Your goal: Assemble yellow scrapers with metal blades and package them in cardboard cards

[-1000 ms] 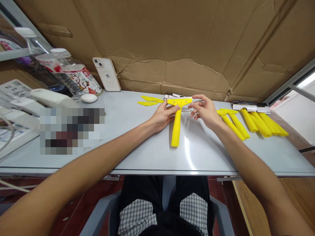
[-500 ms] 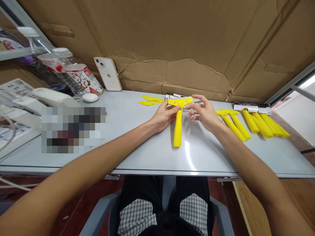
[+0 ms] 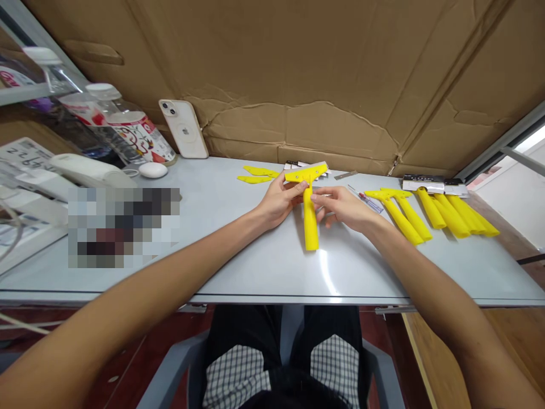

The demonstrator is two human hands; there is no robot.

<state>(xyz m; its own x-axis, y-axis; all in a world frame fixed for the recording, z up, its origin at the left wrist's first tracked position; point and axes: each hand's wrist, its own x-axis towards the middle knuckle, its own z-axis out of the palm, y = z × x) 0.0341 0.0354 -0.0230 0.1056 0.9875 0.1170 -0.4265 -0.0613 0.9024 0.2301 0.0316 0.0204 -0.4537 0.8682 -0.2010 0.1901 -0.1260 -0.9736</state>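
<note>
Your bench (image 3: 255, 267) carries everything here, with a brown cardboard sheet (image 3: 298, 62) standing along its far edge. Your two hands meet above the middle of the bench, about midway between its near and far edges. The fingers of your left hand (image 3: 275, 201) are clamped on one yellow scraper (image 3: 311, 221), at the left of its head and neck; its handle points toward the near edge. The fingertips of your right hand (image 3: 340, 207) touch the upper handle from the right, but you can't quite tell whether they close around it.

Toward the far right corner, at least four packaged scrapers (image 3: 452, 218) lie bunched, their handles fanned toward the right edge. Just left of them, two loose scrapers (image 3: 402, 220) lie side by side. Two bottles (image 3: 140, 133) stand near the far left corner, and to their right one phone (image 3: 184, 129) leans on the cardboard at the far edge. In front of it sits one white rounded object (image 3: 153, 170).

Behind your left hand are two flat yellow pieces (image 3: 255, 179). One slim tool (image 3: 370, 201) lies past your right hand, and one thin metal strip (image 3: 346, 175) lies near the far edge.
</note>
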